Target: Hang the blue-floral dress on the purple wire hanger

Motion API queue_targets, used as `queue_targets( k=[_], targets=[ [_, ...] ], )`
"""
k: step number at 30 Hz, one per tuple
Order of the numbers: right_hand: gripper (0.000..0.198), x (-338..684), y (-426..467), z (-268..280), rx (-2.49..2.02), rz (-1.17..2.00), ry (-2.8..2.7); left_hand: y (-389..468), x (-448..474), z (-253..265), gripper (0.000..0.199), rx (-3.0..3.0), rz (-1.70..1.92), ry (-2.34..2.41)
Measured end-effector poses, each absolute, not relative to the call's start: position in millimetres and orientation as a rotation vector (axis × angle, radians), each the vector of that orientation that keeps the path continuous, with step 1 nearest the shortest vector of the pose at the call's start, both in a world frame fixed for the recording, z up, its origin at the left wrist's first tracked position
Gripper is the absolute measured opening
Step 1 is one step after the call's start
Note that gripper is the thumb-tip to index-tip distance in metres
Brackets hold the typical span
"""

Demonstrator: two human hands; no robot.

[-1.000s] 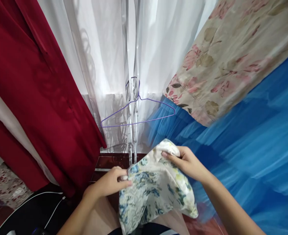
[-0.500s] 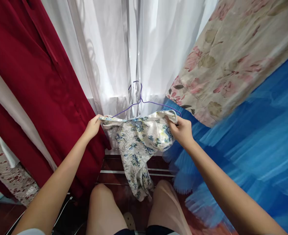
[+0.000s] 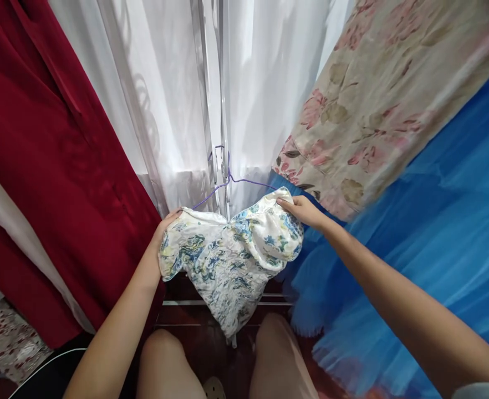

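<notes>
A white garment with a blue and yellow floral print [image 3: 228, 266] hangs in front of me on a purple wire hanger [image 3: 250, 182]. Its upper corners are spread wide, and its lower part narrows to a point above the floor. At the upper left corner, my left hand [image 3: 163, 230] is closed on the edge of the fabric, its fingertips partly behind the cloth. My right hand [image 3: 302, 211] pinches the upper right corner, thumb on the front. The hanger's ends are hidden by the garment.
White curtain fabric [image 3: 265, 83] hangs behind the hanger. Dark red cloth [image 3: 61, 155] drapes on the left. A beige floral cloth [image 3: 352, 122] and blue tulle [image 3: 394, 266] hang on the right. My bare knees [image 3: 161, 354] are below, over a dark red floor [image 3: 194, 343].
The garment's front has opened out flatter and wider, its left side now hanging down. My left hand has dropped slightly and turned over the edge. The view has shifted a little.
</notes>
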State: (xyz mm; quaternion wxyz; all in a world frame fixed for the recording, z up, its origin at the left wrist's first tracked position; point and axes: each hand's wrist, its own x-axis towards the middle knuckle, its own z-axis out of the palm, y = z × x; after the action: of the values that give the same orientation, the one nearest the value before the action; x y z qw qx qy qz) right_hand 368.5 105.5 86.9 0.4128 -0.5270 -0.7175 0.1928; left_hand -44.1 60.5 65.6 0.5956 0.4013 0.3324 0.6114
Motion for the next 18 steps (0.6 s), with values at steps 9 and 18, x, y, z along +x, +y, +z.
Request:
queue_targets(
  k=[9,18],
  targets=[
    [0.054,366.3,65.8,68.4,-1.224,0.712,-1.666,40.9,-41.6,78.7,0.024,0.730,1.572,0.417],
    [0.053,359.4,87.2,78.9,-1.207,0.536,-1.607,1.7,-29.0,96.8,0.024,0.683,1.475,0.520]
  ],
)
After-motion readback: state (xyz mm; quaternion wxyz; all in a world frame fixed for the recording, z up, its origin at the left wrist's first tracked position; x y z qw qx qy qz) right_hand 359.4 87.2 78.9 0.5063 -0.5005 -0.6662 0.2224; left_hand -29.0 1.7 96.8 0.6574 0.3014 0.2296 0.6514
